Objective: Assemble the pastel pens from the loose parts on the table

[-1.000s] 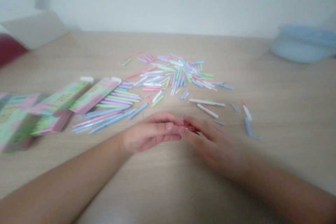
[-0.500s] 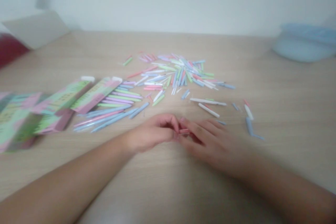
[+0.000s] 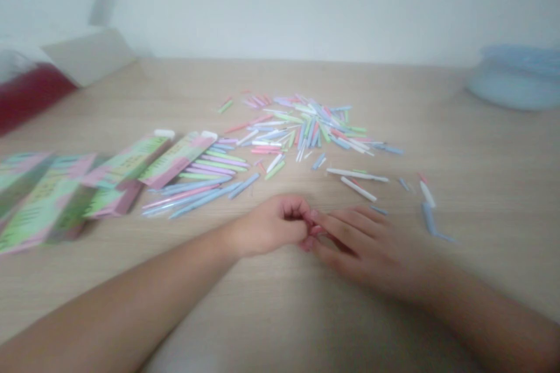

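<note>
My left hand (image 3: 273,226) is closed, its thumb and curled index finger pinching one end of a small pink pen part (image 3: 315,230). The fingertips of my right hand (image 3: 365,242) meet the left ones and pinch the same piece from the other side. Most of the piece is covered by fingers, and blur hides its exact shape. Just beyond my hands lie white pen barrels (image 3: 357,189) and a short blue piece (image 3: 378,210).
A heap of pastel pen parts (image 3: 312,122) spreads over the table's middle. Left of it are a row of pens (image 3: 205,186) and several pink-green boxes (image 3: 126,160). A red and white box (image 3: 35,96) stands far left, a bluish bag (image 3: 516,78) far right.
The view has swung slightly left, so everything sits further right. My fingertips have come closer together, and less of the pink pen part shows between them.
</note>
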Demonstrator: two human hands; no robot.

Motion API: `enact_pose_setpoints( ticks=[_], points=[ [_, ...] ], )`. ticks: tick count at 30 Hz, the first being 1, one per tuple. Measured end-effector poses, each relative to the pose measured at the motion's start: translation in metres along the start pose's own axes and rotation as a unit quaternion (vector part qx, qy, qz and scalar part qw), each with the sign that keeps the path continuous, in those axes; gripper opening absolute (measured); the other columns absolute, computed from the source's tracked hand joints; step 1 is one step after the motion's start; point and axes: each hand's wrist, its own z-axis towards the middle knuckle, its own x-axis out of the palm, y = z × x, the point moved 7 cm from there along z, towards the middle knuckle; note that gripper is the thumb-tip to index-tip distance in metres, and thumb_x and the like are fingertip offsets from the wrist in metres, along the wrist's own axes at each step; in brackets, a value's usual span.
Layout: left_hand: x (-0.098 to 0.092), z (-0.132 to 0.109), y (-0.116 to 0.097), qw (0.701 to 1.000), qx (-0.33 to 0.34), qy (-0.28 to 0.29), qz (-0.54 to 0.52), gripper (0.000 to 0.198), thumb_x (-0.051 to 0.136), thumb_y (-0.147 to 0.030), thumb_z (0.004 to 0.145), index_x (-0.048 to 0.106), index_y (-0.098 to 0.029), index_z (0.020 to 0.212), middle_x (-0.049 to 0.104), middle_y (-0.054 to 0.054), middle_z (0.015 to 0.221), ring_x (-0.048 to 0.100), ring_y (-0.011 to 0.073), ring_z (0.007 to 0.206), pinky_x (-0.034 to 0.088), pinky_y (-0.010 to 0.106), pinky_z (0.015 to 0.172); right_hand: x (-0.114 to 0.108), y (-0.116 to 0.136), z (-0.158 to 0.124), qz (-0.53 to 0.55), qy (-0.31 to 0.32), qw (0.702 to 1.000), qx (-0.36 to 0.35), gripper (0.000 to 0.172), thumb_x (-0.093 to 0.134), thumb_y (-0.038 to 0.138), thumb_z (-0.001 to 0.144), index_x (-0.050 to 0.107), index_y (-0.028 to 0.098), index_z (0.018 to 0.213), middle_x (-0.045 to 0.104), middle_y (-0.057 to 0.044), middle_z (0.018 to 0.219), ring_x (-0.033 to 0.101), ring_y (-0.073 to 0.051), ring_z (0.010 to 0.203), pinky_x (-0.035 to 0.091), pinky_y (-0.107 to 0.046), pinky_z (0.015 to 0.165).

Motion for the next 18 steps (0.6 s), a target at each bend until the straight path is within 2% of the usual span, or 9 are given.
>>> enact_pose_setpoints(
  ticks=[2,5,8,10,12,14,15,18],
  points=[
    [-0.002,0.001,0.001,1.000,0.002,-0.026,-0.012,0.012,0.067,-0.023,0.078,0.062,-0.016,0.087,0.066,0.000,0.073,0.063,0.0122,0.063,0.051,0.024,0.063,-0.003,-0.003,-0.004,0.021,-0.015,1.000,-0.003,0.021,0.060,0.014,0.100,0.072,0.023,0.115,0.077,-0.006,0.115,0.068,-0.022,0.106,0.057,-0.037,0.092],
    [-0.002,0.001,0.001,0.999,0.008,-0.043,0.021,0.015,0.059,-0.031,0.086,0.059,-0.018,0.094,0.065,0.000,0.075,0.063,0.0133,0.062,0.053,0.027,0.061,-0.002,-0.013,-0.015,0.048,-0.024,0.998,0.025,0.031,0.058,0.011,0.100,0.068,0.021,0.128,0.074,-0.009,0.123,0.065,-0.025,0.116,0.055,-0.040,0.100],
    [0.006,-0.003,-0.001,0.994,0.021,-0.026,0.106,0.011,0.060,-0.026,0.085,0.061,-0.018,0.091,0.064,0.000,0.074,0.062,0.0144,0.063,0.050,0.027,0.060,-0.002,-0.031,-0.021,0.076,-0.066,0.990,0.096,0.046,0.057,0.004,0.098,0.061,0.022,0.140,0.069,-0.011,0.131,0.062,-0.025,0.123,0.052,-0.041,0.106],
    [0.014,-0.007,-0.006,0.980,0.054,-0.018,0.191,0.010,0.064,-0.018,0.080,0.066,-0.018,0.090,0.067,0.001,0.077,0.062,0.0153,0.067,0.048,0.027,0.062,-0.001,-0.044,-0.016,0.107,-0.098,0.977,0.159,0.051,0.056,0.001,0.096,0.061,0.026,0.141,0.067,-0.010,0.135,0.063,-0.023,0.124,0.052,-0.039,0.106],
    [0.028,-0.012,-0.014,0.921,0.131,0.000,0.367,0.015,0.061,-0.018,0.084,0.071,-0.019,0.094,0.073,0.003,0.085,0.065,0.0183,0.075,0.050,0.029,0.068,0.003,-0.052,-0.002,0.143,-0.103,0.963,0.204,0.051,0.054,0.002,0.096,0.063,0.030,0.138,0.064,-0.009,0.138,0.064,-0.022,0.124,0.054,-0.038,0.105],
    [0.042,-0.014,-0.016,0.865,0.171,0.030,0.471,0.019,0.059,-0.021,0.088,0.075,-0.020,0.099,0.077,0.006,0.099,0.070,0.0223,0.087,0.053,0.032,0.076,0.014,-0.052,0.022,0.166,-0.076,0.961,0.206,0.049,0.052,0.003,0.096,0.066,0.030,0.136,0.063,-0.008,0.139,0.064,-0.022,0.124,0.055,-0.039,0.104],
    [0.047,-0.015,-0.015,0.841,0.176,0.047,0.510,0.021,0.058,-0.024,0.090,0.076,-0.020,0.101,0.078,0.007,0.103,0.071,0.0240,0.090,0.054,0.034,0.078,0.022,-0.050,0.036,0.171,-0.057,0.965,0.190,0.049,0.052,0.003,0.096,0.067,0.029,0.134,0.064,-0.009,0.140,0.064,-0.023,0.123,0.055,-0.040,0.104],
    [0.060,-0.017,-0.011,0.762,0.192,0.103,0.609,0.025,0.056,-0.030,0.095,0.077,-0.019,0.101,0.078,0.008,0.099,0.073,0.0279,0.091,0.057,0.038,0.077,0.052,-0.044,0.083,0.190,-0.003,0.975,0.118,0.050,0.048,0.002,0.094,0.069,0.026,0.132,0.066,-0.010,0.138,0.062,-0.025,0.127,0.051,-0.045,0.109]
  ],
)
